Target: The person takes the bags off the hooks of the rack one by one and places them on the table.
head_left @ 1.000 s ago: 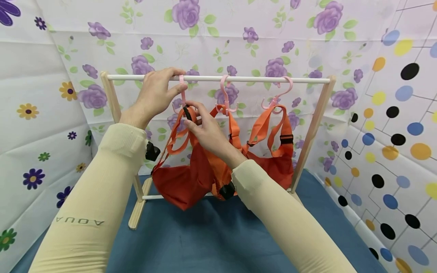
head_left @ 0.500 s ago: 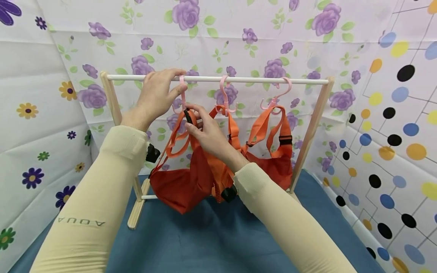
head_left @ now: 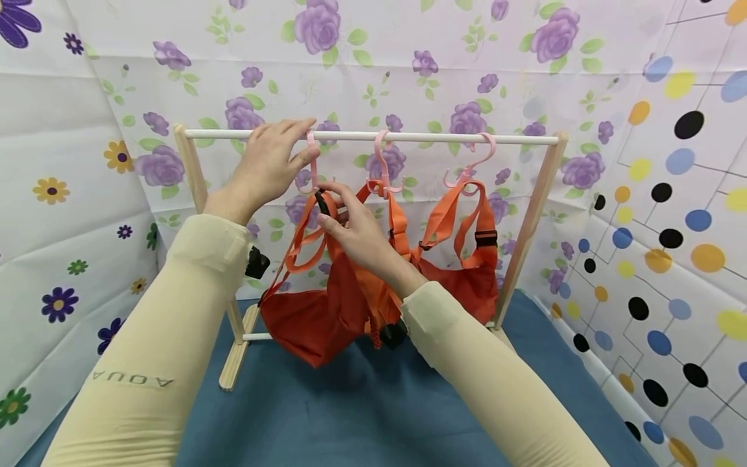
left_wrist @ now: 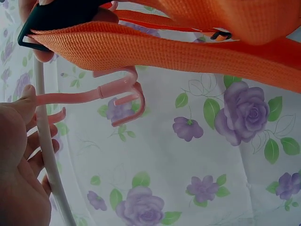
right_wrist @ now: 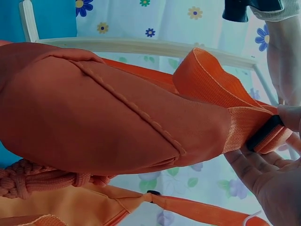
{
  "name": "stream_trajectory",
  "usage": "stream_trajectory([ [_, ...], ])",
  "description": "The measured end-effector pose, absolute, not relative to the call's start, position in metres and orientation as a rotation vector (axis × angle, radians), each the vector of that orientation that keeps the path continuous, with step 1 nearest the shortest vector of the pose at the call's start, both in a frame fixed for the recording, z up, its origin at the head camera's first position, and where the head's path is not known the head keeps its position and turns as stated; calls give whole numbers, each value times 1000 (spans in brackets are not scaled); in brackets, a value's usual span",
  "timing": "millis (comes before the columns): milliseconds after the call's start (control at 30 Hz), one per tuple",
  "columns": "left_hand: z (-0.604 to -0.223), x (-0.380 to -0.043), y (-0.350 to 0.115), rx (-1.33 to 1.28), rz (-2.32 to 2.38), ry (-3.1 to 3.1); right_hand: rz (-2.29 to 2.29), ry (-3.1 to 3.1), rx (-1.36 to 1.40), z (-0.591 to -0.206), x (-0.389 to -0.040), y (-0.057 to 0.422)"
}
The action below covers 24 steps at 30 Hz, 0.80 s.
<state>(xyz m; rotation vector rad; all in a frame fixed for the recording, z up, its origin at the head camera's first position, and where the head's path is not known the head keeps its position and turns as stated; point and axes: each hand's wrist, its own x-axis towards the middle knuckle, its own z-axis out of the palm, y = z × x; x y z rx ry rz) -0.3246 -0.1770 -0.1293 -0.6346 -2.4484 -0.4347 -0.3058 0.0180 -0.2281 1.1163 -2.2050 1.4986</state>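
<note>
Two of three bags hang: an orange bag (head_left: pixel 385 295) from the middle hook (head_left: pixel 384 165) and a far red bag (head_left: pixel 469 288) from the right hook (head_left: pixel 465 175). The front red bag (head_left: pixel 312 321), below the left hook (left_wrist: pixel 117 88), appears unhung; no visible prong carries its strap (left_wrist: pixel 164 59). The right hand (head_left: pixel 362 237) pinches that strap at a black buckle (right_wrist: pixel 265 133). The left hand (head_left: pixel 259 162) grips the left hook against the rod (head_left: pixel 432 137). Obstruction: the orange bag crowds the front red bag. Blue cloth (head_left: pixel 350 415) lies beneath.
</note>
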Motion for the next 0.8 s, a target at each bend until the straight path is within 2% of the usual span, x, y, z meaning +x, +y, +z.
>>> stream_trajectory([
  [267,-147,-309,-189,-646,-653,-2236,1492,-2210,1117,-231,-303,18],
  [533,-191,-290,-216,-617,-801,-2015,1497,-2213,1128,-230,-300,19],
  [800,-232,-291,-230,-617,-815,-2152,1481,-2201,1129,-228,-299,23],
])
